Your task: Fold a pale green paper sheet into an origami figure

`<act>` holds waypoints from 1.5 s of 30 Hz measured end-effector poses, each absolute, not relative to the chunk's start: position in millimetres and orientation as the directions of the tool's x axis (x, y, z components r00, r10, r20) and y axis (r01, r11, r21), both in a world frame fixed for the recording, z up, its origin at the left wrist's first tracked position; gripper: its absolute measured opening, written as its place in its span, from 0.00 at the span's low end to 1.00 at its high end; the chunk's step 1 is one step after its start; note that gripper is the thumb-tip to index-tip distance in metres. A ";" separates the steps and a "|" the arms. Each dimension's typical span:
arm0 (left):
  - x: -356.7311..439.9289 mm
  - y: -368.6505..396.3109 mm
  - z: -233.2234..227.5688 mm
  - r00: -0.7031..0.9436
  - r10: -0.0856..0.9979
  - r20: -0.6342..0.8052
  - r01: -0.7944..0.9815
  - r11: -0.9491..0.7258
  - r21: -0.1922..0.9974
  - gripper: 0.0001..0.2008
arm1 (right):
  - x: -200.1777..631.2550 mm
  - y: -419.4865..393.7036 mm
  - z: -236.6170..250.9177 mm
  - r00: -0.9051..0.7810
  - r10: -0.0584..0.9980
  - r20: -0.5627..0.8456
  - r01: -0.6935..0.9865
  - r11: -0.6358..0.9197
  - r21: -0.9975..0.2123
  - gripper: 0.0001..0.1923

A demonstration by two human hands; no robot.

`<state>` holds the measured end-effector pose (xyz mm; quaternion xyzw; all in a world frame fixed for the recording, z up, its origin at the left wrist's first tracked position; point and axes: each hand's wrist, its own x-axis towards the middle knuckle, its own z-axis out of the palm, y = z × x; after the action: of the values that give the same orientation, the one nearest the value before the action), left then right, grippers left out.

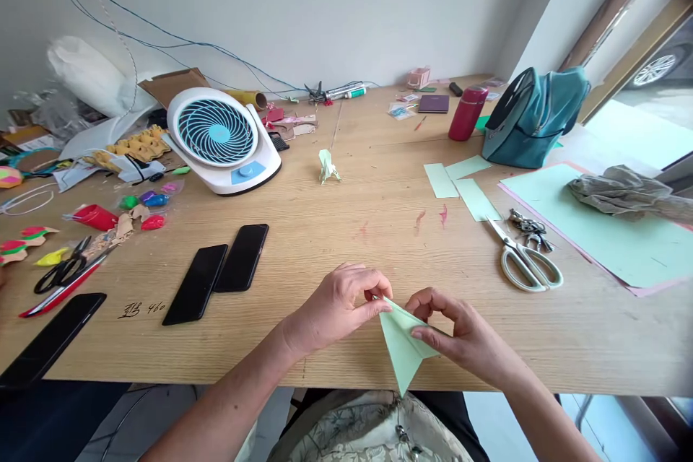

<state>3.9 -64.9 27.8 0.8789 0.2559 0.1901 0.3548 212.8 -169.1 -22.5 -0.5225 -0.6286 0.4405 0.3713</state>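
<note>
A folded sheet of light green paper [402, 348] is held at the table's front edge, creased into pointed flaps with one tip hanging down toward my lap. My left hand [351, 303] pinches its upper left corner between thumb and fingers. On its right side, my right hand [452, 328] grips the paper with the thumb on top and the fingers behind. Farther back on the table stands a small folded green paper figure [328, 166]. To the right lie several green paper strips [476, 199] and white-handled scissors [528, 263].
Left of my hands are two black phones [195, 284], with a white fan [221, 141] behind them. Keys [530, 227], large green sheets [611, 231], a teal backpack [535, 119] and a red bottle [468, 113] sit to the right. Black-handled scissors [65, 271] lie far left.
</note>
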 end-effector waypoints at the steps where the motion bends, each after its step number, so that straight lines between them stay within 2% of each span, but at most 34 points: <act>1: 3.4 -66.0 28.7 0.792 0.590 0.160 0.291 -0.595 0.749 0.04 | 210.7 -173.6 -20.5 -0.147 0.989 0.028 0.350 0.079 -0.933 0.09; 5: 1.1 -73.0 30.6 0.780 0.605 0.162 0.180 -0.465 0.867 0.04 | 202.5 -191.5 -11.8 -0.052 0.992 0.112 0.405 0.123 -0.906 0.08; 10: -3.2 -87.9 30.9 0.741 0.648 0.177 0.114 -0.381 0.918 0.04 | 191.4 -212.8 -5.7 0.022 0.972 0.232 0.485 0.193 -0.853 0.06; 18: -13.4 -101.5 26.3 0.705 0.691 0.159 0.041 -0.264 0.964 0.09 | 177.6 -224.4 -2.7 -0.019 0.945 0.326 0.580 0.276 -0.767 0.03; 22: -14.0 -101.6 22.3 0.686 0.717 0.123 0.026 -0.193 0.981 0.10 | 175.7 -222.2 -4.0 -0.023 0.929 0.370 0.637 0.299 -0.711 0.06; 26: -11.6 -103.8 21.6 0.638 0.755 0.149 -0.019 -0.178 0.984 0.11 | 174.5 -222.7 -6.2 -0.039 0.906 0.421 0.698 0.326 -0.637 0.06; 31: -8.6 -111.6 24.3 0.631 0.772 0.072 -0.085 -0.023 0.996 0.11 | 173.6 -224.5 -8.9 -0.061 0.883 0.464 0.725 0.359 -0.588 0.07; 39: -5.8 -126.4 26.7 0.537 0.834 0.124 -0.100 -0.084 0.991 0.06 | 172.4 -227.0 -12.4 0.023 0.868 0.495 0.754 0.310 -0.579 0.09; 45: -6.2 -134.7 35.2 0.484 0.860 0.161 -0.071 -0.145 0.987 0.06 | 170.4 -226.1 -11.7 0.025 0.867 0.498 0.745 0.316 -0.588 0.14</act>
<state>-6.2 -134.7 35.2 0.6399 0.3081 0.4037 0.5767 170.4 -226.1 -11.7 -0.5802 -0.6944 0.0728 0.4193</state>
